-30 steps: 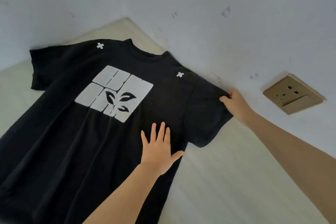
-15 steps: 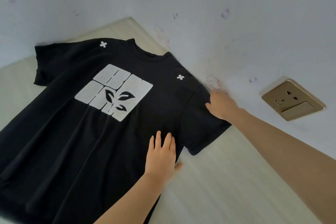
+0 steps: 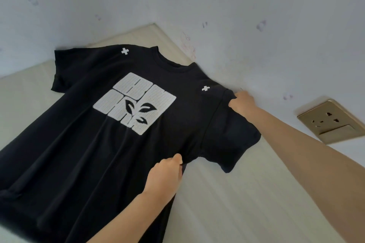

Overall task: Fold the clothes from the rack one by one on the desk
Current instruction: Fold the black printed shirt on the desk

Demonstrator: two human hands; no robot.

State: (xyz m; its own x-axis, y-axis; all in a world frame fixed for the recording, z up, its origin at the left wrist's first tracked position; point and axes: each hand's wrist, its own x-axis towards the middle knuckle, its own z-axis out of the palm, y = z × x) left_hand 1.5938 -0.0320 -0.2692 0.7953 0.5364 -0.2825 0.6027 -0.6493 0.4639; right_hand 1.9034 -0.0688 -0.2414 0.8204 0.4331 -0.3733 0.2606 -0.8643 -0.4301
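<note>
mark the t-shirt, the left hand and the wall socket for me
t-shirt [image 3: 79,144]: head view, plain black cloth below the white print.
left hand [image 3: 166,173]: head view, back of the hand, pinching the shirt's side edge near the armpit.
wall socket [image 3: 333,122]: head view, brass-coloured faceplate.

T-shirt [image 3: 98,154] hem beyond the left and bottom edges.

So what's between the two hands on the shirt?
Head view: only the shirt's sleeve seam runs between the left hand and right hand.
</note>
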